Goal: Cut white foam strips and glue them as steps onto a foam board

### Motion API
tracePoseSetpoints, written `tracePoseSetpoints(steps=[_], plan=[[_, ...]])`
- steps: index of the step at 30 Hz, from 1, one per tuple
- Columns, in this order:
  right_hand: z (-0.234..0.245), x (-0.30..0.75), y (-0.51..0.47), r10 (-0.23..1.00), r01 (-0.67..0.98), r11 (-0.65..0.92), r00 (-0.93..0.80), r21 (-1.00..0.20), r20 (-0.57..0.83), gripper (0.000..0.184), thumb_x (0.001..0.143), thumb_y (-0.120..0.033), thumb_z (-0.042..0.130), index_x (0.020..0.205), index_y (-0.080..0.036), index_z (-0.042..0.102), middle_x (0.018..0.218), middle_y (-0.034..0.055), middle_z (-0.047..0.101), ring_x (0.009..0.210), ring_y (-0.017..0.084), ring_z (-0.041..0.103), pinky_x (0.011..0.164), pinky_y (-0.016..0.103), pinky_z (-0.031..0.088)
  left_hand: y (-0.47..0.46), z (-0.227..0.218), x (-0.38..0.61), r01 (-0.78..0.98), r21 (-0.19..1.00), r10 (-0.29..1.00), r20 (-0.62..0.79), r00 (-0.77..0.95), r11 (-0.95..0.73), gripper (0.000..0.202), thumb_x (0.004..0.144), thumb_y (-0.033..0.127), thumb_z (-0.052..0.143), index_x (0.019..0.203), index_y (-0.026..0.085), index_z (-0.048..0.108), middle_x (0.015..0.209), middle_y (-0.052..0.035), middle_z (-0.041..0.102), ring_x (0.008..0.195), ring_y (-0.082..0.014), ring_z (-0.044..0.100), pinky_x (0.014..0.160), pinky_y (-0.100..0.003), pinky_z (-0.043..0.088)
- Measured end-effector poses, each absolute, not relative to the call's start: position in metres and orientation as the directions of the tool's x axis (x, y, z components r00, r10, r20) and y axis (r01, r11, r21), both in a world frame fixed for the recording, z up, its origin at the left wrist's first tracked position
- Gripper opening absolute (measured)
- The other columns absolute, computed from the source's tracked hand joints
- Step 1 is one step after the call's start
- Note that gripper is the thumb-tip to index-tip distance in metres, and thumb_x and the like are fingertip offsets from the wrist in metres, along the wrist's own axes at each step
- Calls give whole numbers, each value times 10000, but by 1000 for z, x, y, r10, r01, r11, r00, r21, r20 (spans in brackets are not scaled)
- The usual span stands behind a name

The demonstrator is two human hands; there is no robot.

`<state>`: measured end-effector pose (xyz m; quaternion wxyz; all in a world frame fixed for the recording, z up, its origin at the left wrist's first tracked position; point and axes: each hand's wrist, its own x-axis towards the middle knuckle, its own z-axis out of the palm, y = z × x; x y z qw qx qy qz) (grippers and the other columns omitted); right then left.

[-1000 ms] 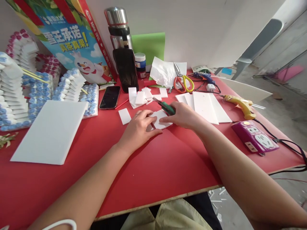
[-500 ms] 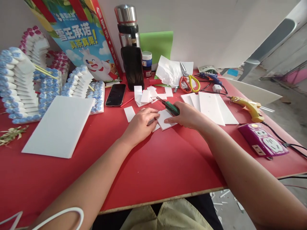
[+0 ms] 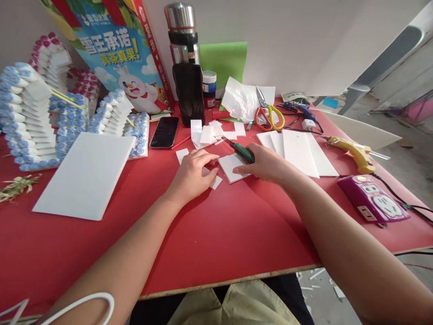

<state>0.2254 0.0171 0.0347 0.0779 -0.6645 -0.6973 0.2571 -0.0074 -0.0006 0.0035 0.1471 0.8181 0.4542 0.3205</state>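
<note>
My right hand (image 3: pixel 262 162) is closed round a green utility knife (image 3: pixel 244 152), its blade pointing away to the left. Under that hand a squarish white foam board piece (image 3: pixel 230 168) lies flat, with my thumb resting near its edge. To the left, my left hand (image 3: pixel 194 174) has its thumb and fingers on a small white foam strip (image 3: pixel 216 182), mostly covered by the hand. A gap of red table separates this strip from the squarish piece. Another white foam rectangle (image 3: pixel 181 155) lies just beyond my left hand.
Small foam offcuts (image 3: pixel 207 134) lie in front of a propped black phone (image 3: pixel 188 95). Large foam sheets (image 3: pixel 299 151) and a yellow glue gun (image 3: pixel 352 152) are at the right, beside a purple power strip (image 3: pixel 374 198). Scissors (image 3: pixel 267 113) lie behind. A foam board (image 3: pixel 84 176) sits left.
My left hand has moved left with the small foam strip, opening a gap from the squarish piece. My right hand and the knife stay nearly in place.
</note>
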Motion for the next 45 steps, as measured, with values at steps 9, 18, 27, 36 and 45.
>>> tracePoseSetpoints(steps=[9,18,27,36,45], plan=[[35,224,17,959,880,-39,-100,-474,-264,478,710,-559,770,867,-246,446,787,-7,561,623,164,506,508,294,337,8,-11,4,741,417,826,456,331,-527,162,905,217,658,993,188,791,929,-73,682,904,-248,612,854,-426,505],[36,224,17,955,871,-44,-107,-490,-275,483,707,-555,776,888,-249,450,773,-17,545,595,154,485,492,292,331,10,-12,4,725,492,861,416,292,-483,143,890,219,680,980,211,791,961,-68,667,925,-247,579,830,-405,519],[37,223,17,952,886,-37,-108,-461,-285,481,723,-567,759,908,-247,452,798,-13,553,627,159,496,517,294,345,6,-11,5,712,500,852,443,279,-493,164,871,137,640,993,178,742,1027,-79,685,996,-257,614,879,-404,536],[34,225,18,959,896,0,-125,-444,-253,464,734,-564,740,919,-241,463,881,7,589,690,173,533,536,295,359,-15,6,13,669,513,842,363,399,-538,318,799,393,786,1054,216,719,1253,-95,660,1209,-305,595,1030,-458,500],[40,223,17,957,902,-5,-121,-432,-263,471,733,-544,749,966,-235,480,923,17,592,737,183,542,545,292,367,-17,7,19,681,509,850,323,415,-526,293,797,376,793,1019,205,706,1194,-94,654,1144,-298,575,924,-416,532]])
